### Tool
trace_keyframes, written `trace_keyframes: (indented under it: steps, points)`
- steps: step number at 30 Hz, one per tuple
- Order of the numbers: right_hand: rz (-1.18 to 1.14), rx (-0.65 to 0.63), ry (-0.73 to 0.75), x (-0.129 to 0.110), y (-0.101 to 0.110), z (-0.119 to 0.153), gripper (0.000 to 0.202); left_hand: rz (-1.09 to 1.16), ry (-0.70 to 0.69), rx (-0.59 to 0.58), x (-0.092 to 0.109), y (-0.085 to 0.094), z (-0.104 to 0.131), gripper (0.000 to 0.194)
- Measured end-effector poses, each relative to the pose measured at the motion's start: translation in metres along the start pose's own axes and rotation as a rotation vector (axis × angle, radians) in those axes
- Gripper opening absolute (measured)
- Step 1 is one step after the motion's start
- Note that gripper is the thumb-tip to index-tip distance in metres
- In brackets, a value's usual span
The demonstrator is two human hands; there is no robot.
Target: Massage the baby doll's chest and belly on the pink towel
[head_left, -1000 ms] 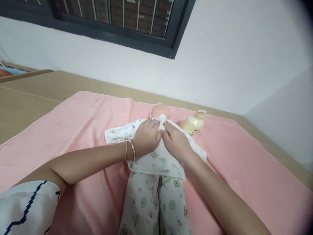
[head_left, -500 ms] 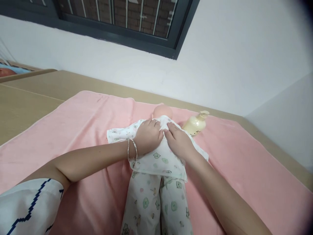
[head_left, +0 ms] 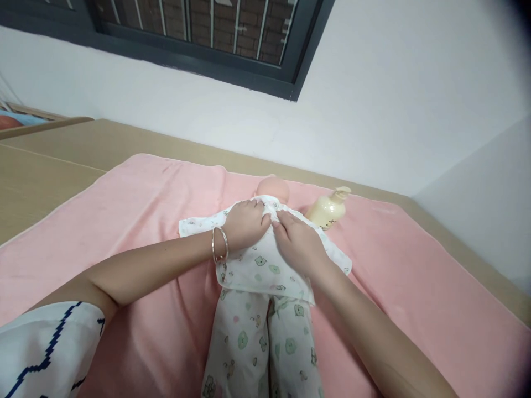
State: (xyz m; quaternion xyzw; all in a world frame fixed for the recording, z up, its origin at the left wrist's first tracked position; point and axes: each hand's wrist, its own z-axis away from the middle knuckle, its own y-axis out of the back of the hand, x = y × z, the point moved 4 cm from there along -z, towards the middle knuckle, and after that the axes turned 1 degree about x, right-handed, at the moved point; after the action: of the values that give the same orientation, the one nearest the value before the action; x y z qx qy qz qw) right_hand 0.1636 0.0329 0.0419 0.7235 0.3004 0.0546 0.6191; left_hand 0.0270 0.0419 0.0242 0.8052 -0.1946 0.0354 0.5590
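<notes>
A doll with a smooth, peach-coloured head (head_left: 272,189) lies on its back, feet towards me. It wears a white printed shirt (head_left: 265,271) and matching trousers (head_left: 244,337). My left hand (head_left: 246,222) rests flat on the shirt's upper chest, a silver bangle on its wrist. Just to its right, my right hand (head_left: 301,243) lies across the other side of the chest, fingers extended. Both thumbs come close together at the shirt's middle. The cloth under my palms is hidden, and the doll's face cannot be made out.
Under the doll spreads a pink blanket (head_left: 136,221) on a wooden surface (head_left: 53,160). A pale yellow pump bottle (head_left: 329,209) leans or lies beside the doll's right-hand side in view. Behind are a white wall (head_left: 373,99) and a dark-framed window (head_left: 286,77).
Both hands stay on the shirt's chest and shift very slightly. More of the printed collar shows above my fingers. The whole view has moved a little.
</notes>
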Motion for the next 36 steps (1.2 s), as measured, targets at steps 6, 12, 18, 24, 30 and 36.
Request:
trace_keyframes:
  steps: [6,12,18,24,30,36]
  points:
    - [-0.136,0.065,0.047,0.032,-0.014,-0.024,0.048,0.043,-0.159,0.088,0.013,-0.001,0.010,0.033]
    - [-0.116,0.083,0.002,0.032,-0.019,-0.020,0.059,0.119,0.026,0.007,-0.002,-0.002,-0.002,0.034]
    - [-0.114,0.099,0.026,0.032,-0.019,-0.019,0.060,0.101,0.012,0.036,-0.001,-0.007,0.000,0.037]
    - [-0.131,0.113,0.032,0.032,-0.019,-0.020,0.057,0.024,-0.072,0.115,0.000,-0.011,0.003,0.043]
    - [-0.133,0.125,0.081,0.030,-0.016,-0.020,0.053,0.007,-0.194,0.190,0.008,-0.010,0.010,0.040]
    - [0.010,0.119,-0.001,0.010,-0.010,-0.006,0.052,0.056,-0.044,0.051,0.000,-0.007,0.000,0.034]
